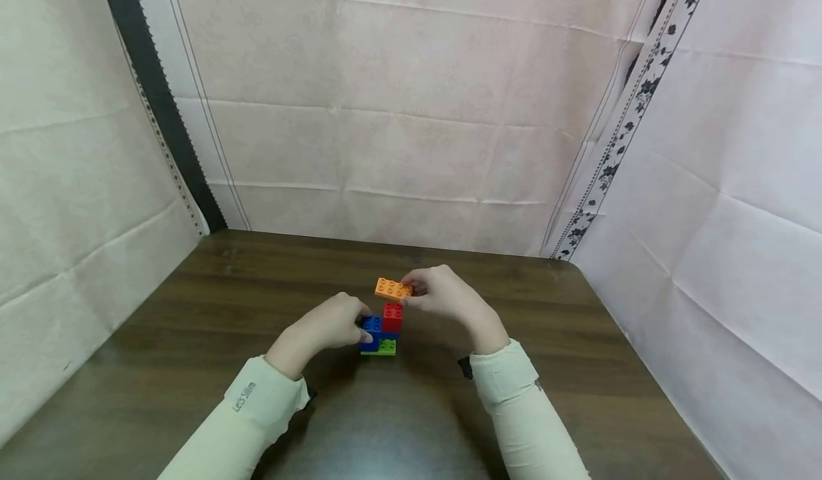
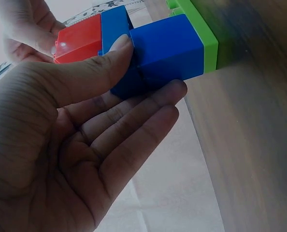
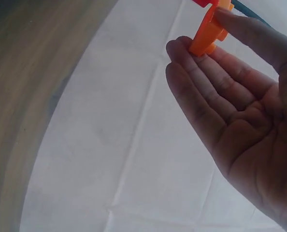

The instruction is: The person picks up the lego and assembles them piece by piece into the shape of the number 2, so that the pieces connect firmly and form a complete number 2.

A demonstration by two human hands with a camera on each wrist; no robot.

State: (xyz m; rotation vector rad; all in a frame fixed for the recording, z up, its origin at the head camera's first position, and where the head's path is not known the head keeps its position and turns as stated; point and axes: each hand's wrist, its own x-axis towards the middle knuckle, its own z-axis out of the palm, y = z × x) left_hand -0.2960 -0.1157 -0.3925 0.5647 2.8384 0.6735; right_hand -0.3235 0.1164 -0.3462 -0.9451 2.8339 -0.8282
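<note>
On the table stands a small stack of toy building bricks: a green base plate (image 1: 387, 347) at the bottom, a lower blue brick (image 2: 172, 46), an upper blue brick (image 2: 115, 24) and a red brick (image 1: 392, 318) on top at the right. My left hand (image 1: 330, 323) grips the blue bricks from the left side, thumb on the near face and fingers behind. An orange brick (image 1: 389, 289) with studs up is pinched at its right end by my right hand (image 1: 446, 296). It is held tilted, just above and behind the red brick; contact between them cannot be told.
The brown wooden table (image 1: 270, 280) extends around the stack on all sides. White cloth walls (image 1: 398, 138) enclose its back, left and right edges. A dark strip (image 1: 163, 95) runs down the back left corner.
</note>
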